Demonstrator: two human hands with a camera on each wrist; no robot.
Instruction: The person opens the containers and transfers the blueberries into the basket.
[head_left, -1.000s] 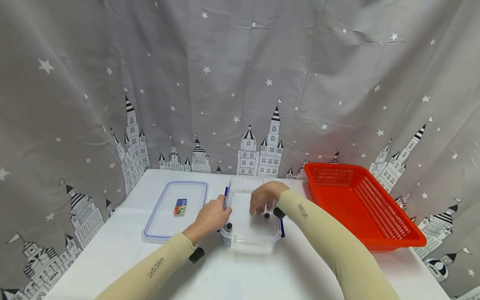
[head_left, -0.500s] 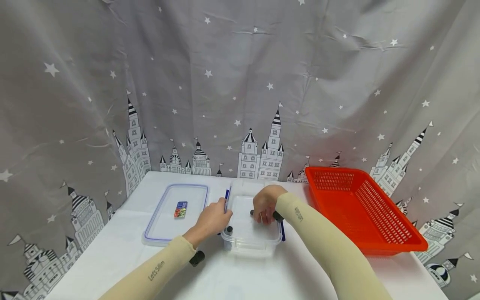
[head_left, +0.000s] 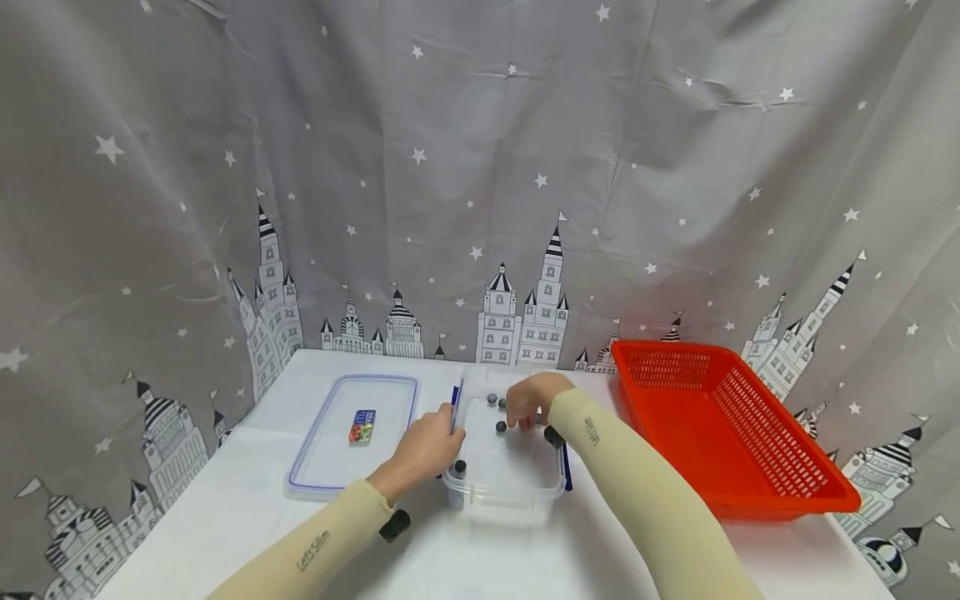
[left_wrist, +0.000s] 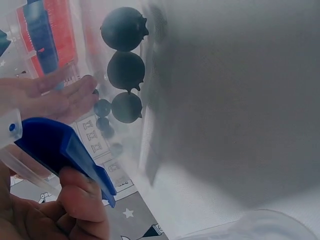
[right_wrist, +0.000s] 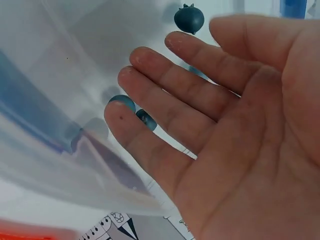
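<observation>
- Dark-blue berries (head_left: 501, 427): scattered inside the clear container (head_left: 510, 493) on the white surface (head_left: 525, 562).
- Left hand (head_left: 423, 447): grip pinching the container's blue latch (left_wrist: 75, 155).
- Right hand (head_left: 534, 397): grip loosely spread, near several berries.

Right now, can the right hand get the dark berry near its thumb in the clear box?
Probably yes. The right hand looks empty, the dark berry lies just beyond its fingers, nothing shows between them, and the lid is off the clear box.
</observation>
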